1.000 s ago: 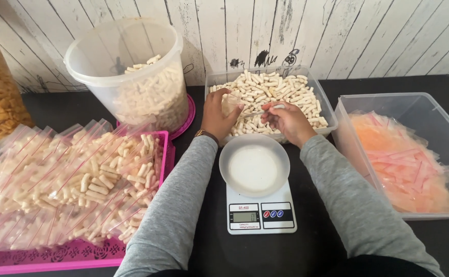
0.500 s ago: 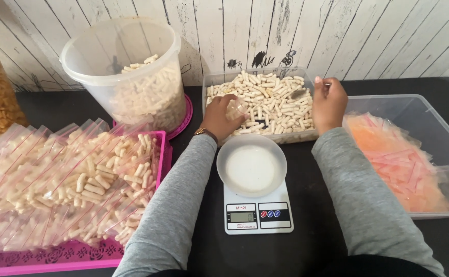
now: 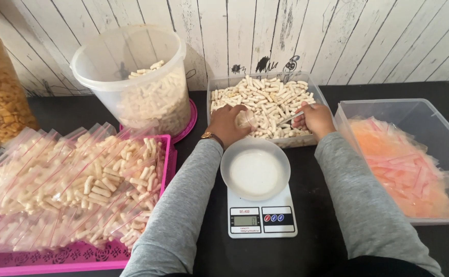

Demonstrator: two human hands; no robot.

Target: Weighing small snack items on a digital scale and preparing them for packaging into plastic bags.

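Two hands working in the far clear tub (image 3: 211, 100) of pale snack sticks (image 3: 265, 97): left hand (image 3: 228, 124) gripping a small clear bag (image 3: 246, 118), right hand (image 3: 314, 118) clenching a scoop (image 3: 291, 117). Bag mouth is best kept wide beside the scoop, above the tub.

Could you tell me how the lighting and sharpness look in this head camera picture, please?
Head view: soft, even light, with only faint shadows under the white bowl on the scale. Slight sheen on the clear bin at right. Left hand and right hand are a little soft over the tray of pale sticks, as is the bag in the left grip; frame edges bow slightly.
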